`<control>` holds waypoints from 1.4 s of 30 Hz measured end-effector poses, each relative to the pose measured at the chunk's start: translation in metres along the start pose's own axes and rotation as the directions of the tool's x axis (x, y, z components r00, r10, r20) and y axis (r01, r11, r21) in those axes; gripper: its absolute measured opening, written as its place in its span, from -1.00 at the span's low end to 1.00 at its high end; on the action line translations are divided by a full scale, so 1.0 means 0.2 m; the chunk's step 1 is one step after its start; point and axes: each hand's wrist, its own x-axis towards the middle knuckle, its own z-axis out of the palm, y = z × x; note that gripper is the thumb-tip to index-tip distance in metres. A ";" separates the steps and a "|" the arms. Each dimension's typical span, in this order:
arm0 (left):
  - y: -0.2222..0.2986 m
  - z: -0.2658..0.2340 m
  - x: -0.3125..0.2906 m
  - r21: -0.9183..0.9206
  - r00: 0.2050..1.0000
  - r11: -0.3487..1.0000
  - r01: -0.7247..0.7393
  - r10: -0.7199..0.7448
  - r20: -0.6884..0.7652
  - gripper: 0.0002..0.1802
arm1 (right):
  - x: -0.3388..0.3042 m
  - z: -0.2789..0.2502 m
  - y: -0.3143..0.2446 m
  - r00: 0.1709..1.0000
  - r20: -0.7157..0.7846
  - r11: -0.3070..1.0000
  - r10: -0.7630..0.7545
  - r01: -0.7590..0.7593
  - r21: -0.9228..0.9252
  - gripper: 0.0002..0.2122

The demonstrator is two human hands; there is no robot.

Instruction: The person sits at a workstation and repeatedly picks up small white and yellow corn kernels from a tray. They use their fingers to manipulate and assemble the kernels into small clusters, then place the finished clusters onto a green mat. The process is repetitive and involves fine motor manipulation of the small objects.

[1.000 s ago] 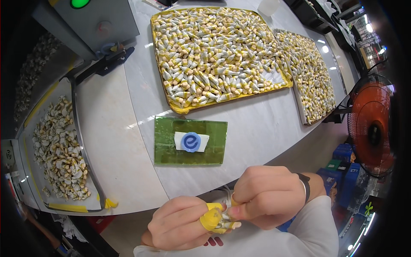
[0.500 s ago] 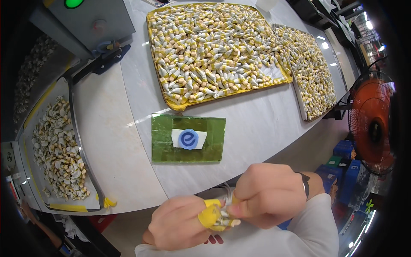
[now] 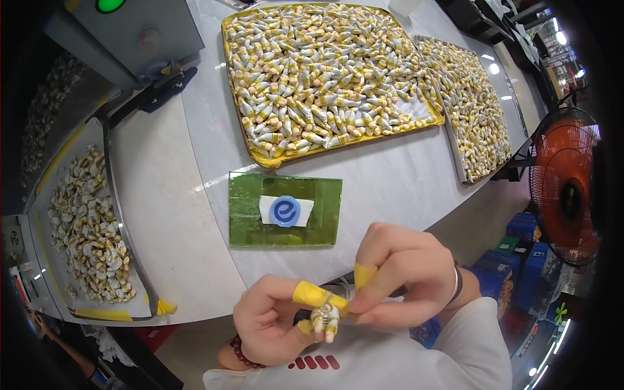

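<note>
My left hand (image 3: pixel 270 318) is closed in a pinch on a small clump of white rolls (image 3: pixel 326 316) with dark and yellowish stripes and pale tan tips pointing down. Yellow wrapping covers its index finger and thumb. Close against it, my right hand (image 3: pixel 406 276) has its thumb and fingertips pressed together beside the left index finger. What those fingertips hold, if anything, is too small to tell. One right finger wears a yellow wrap and stands raised. On the table ahead lies a green glass plate (image 3: pixel 318 234) bearing a white pad and a round blue disc (image 3: pixel 285 211).
A yellow-lined tray (image 3: pixel 266 162) of small white rolls with yellow bands stands beyond the plate. Another filled tray (image 3: pixel 463 170) adjoins it at right. A dark-rimmed tray (image 3: pixel 112 188) with loose pieces sits at left, below a grey machine (image 3: pixel 162 39). An orange fan (image 3: pixel 564 188) stands far right.
Both hands have turned and opened outward, so the clump in my left hand shows more plainly. The right hand has risen slightly, and one of its fingers has lifted.
</note>
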 end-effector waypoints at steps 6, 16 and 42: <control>0.01 -0.04 0.02 -0.009 0.987 0.998 0.066 -0.064 0.149 -0.66 | -0.01 -0.01 0.01 0.993 0.086 0.994 0.080 -0.087 0.071 -0.88; 0.06 -0.01 0.01 0.185 0.982 0.983 0.022 -0.056 0.182 -0.71 | 0.04 0.00 -0.03 0.978 0.204 0.995 -0.035 0.053 -0.080 -0.88; 1.23 -1.08 1.42 0.596 0.900 -0.793 -0.124 0.163 0.404 -0.66 | -0.15 -0.31 -0.21 0.996 -0.070 0.754 0.054 -0.087 -0.652 -0.82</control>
